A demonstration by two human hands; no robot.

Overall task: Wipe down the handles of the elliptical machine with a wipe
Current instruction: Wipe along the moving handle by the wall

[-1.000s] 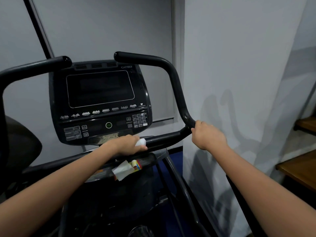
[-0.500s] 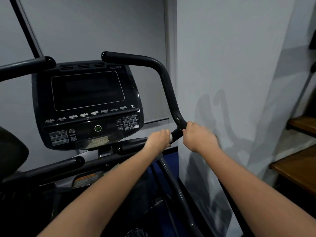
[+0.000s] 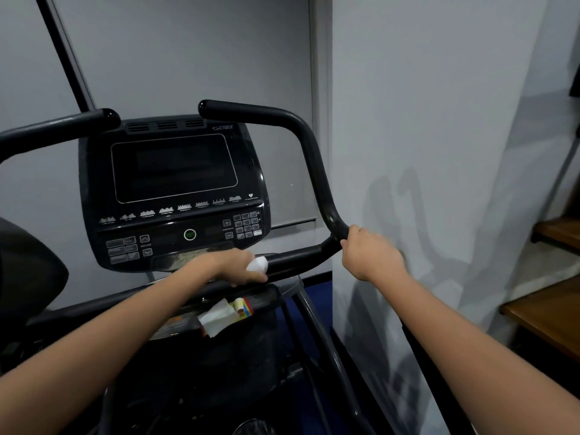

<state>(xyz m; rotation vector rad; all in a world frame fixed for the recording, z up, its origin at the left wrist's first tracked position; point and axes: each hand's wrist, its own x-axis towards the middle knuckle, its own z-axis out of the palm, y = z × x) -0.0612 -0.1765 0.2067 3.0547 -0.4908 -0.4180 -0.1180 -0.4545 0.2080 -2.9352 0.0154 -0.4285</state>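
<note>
The black right handle [image 3: 314, 171] of the elliptical curves up from a low horizontal bar [image 3: 298, 257] to a top grip by the console. My left hand [image 3: 232, 266] is closed around that low bar with a white wipe [image 3: 258, 264] bunched under its fingers. My right hand [image 3: 370, 255] grips the bend of the same handle, just right of the bar. The left handle [image 3: 56, 128] reaches in from the left edge, untouched.
The dark console [image 3: 174, 189] with screen and keypad stands behind the bar. A tray below holds white tissue paper [image 3: 216, 317] and a small colourful pack [image 3: 243, 307]. A grey wall [image 3: 439, 152] stands close on the right, with wooden steps [image 3: 546, 312] beyond.
My left hand has slid the wipe leftward along the low bar, away from my right hand. My right hand has kept its grip at the bend.
</note>
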